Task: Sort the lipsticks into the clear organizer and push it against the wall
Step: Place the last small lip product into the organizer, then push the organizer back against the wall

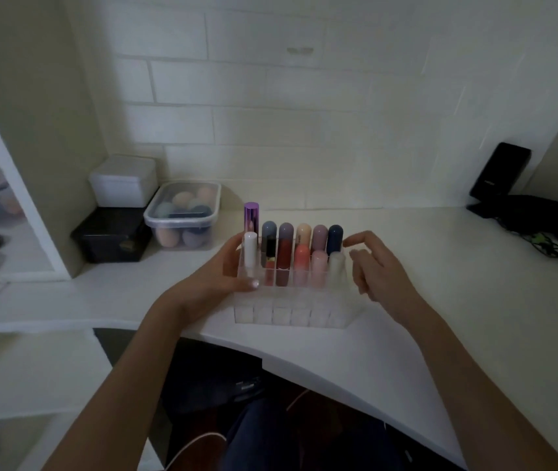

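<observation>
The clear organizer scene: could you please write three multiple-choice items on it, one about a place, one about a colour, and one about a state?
1. Where does the clear organizer stand?
A. on the white counter, apart from the wall
B. tight against the tiled wall
C. on the black box

2. What colour is the tallest lipstick, at the back left?
A. green
B. metallic purple
C. orange

3. How is the left hand?
A. flat on the counter, away from the organizer
B. holding a lipstick in the air
C. gripping the organizer's left end

Answers:
1 A, bare counter shows between the organizer and the wall.
2 B, its shiny purple cap rises above the others.
3 C, its thumb lies across the front and its fingers go round the end, while the right hand hovers open beside the other end.
</observation>
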`<state>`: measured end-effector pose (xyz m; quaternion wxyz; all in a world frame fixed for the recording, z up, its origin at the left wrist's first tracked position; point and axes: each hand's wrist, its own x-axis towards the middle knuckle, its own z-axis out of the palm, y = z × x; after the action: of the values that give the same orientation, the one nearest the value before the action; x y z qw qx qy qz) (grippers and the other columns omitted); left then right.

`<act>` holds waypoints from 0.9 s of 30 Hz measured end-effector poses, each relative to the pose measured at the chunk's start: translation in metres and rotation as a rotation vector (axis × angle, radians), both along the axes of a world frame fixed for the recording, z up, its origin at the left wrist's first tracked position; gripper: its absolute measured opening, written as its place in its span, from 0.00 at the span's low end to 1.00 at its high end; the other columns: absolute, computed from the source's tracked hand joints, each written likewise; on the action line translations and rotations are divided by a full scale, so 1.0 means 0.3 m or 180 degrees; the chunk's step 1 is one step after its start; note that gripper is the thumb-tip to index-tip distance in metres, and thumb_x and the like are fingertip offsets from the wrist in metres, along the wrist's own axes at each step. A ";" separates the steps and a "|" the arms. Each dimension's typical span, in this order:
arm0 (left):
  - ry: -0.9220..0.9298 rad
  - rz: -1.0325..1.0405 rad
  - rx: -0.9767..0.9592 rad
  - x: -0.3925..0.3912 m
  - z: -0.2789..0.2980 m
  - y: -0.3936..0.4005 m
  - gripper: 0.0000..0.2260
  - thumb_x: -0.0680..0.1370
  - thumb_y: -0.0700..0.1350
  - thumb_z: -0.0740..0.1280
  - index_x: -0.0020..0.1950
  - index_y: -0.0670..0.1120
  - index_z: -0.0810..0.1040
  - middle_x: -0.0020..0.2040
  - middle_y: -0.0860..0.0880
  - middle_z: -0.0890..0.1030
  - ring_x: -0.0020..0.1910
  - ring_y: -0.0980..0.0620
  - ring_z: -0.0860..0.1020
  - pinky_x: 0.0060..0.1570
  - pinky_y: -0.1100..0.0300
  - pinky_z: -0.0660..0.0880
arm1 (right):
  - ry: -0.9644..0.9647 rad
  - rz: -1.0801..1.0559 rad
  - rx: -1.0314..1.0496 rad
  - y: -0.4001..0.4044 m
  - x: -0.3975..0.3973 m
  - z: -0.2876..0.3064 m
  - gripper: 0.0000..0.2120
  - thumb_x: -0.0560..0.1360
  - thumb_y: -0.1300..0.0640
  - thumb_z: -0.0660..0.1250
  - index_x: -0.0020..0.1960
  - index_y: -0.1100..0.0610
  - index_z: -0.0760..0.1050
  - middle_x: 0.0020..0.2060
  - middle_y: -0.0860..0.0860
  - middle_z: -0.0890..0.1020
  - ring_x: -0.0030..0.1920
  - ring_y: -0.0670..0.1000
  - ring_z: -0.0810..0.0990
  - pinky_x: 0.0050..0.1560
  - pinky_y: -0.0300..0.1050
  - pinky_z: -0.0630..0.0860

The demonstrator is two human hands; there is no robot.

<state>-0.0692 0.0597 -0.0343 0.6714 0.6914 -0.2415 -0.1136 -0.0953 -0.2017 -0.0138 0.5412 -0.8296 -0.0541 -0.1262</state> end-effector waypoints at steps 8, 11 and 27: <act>-0.0463 0.0462 0.0938 -0.100 -0.027 0.014 0.50 0.65 0.38 0.78 0.76 0.56 0.51 0.70 0.63 0.62 0.67 0.66 0.64 0.62 0.74 0.65 | 0.0789 0.0340 -0.0265 0.015 -0.055 -0.033 0.21 0.77 0.56 0.59 0.68 0.43 0.64 0.26 0.51 0.74 0.19 0.44 0.69 0.19 0.35 0.62; -0.0369 0.0715 0.0745 -0.114 -0.024 0.007 0.43 0.66 0.32 0.76 0.72 0.56 0.59 0.64 0.61 0.70 0.63 0.61 0.70 0.64 0.63 0.70 | 0.0781 0.0153 -0.0312 0.031 -0.067 -0.037 0.19 0.78 0.53 0.59 0.69 0.46 0.64 0.28 0.50 0.76 0.17 0.42 0.69 0.19 0.35 0.62; -0.1865 0.2380 0.1597 -0.023 -0.002 -0.056 0.10 0.72 0.41 0.72 0.45 0.44 0.72 0.47 0.51 0.79 0.45 0.47 0.78 0.37 0.67 0.68 | 0.0289 0.0136 -0.0878 0.105 0.136 0.063 0.08 0.80 0.60 0.54 0.55 0.58 0.70 0.28 0.53 0.75 0.16 0.40 0.72 0.17 0.32 0.65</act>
<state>-0.0761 0.0430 -0.0350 0.3847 0.8721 -0.1215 0.2768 -0.0544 -0.1702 0.0052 0.4265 -0.8996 -0.0641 -0.0683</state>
